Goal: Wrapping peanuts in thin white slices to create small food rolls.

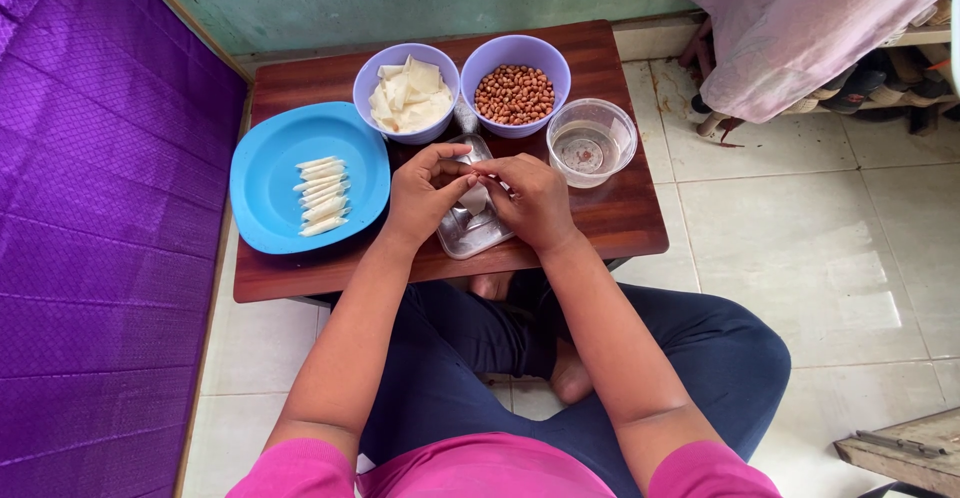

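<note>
— Low and wooden, that little table (620, 223) sits on a pale tiled floor (820, 258), with a purple quilted mat (90, 208) along one side. Why so low?

— Because the person sits cross-legged on the tiles — the knees tuck under its near edge, so both arms reach everything without leaning.

— What are the hands doing?

— The left hand (425, 193) and the right hand (535, 198) meet over a small metal tray (470, 233) at the near edge. Both are curled, fingertips pinched together on a small white wrapper piece (474, 199) between them, just above the tray. Holding it there means anything dropped would land on metal, not wood.

— And the supplies?

— Set in an arc just beyond the hands. A purple bowl of white wrapper pieces (407, 93) behind the left hand, a purple bowl of peanuts (515, 83) beside it, and a clear plastic cup (592, 143) with a little liquid off to the right — close to the right hand, I'd judge for dipping fingertips.

— The blue plate?

— That blue plate (270, 173) lies to the left, apart from the bowls. A neat column of thin white rolls (322, 196) rests on it, side by side — kept away from the liquid and the loose nuts.

— Anything else?

— Pink cloth (800, 28) hangs over a shelf at the far right; what lies beneath is too dim to tell.
</note>
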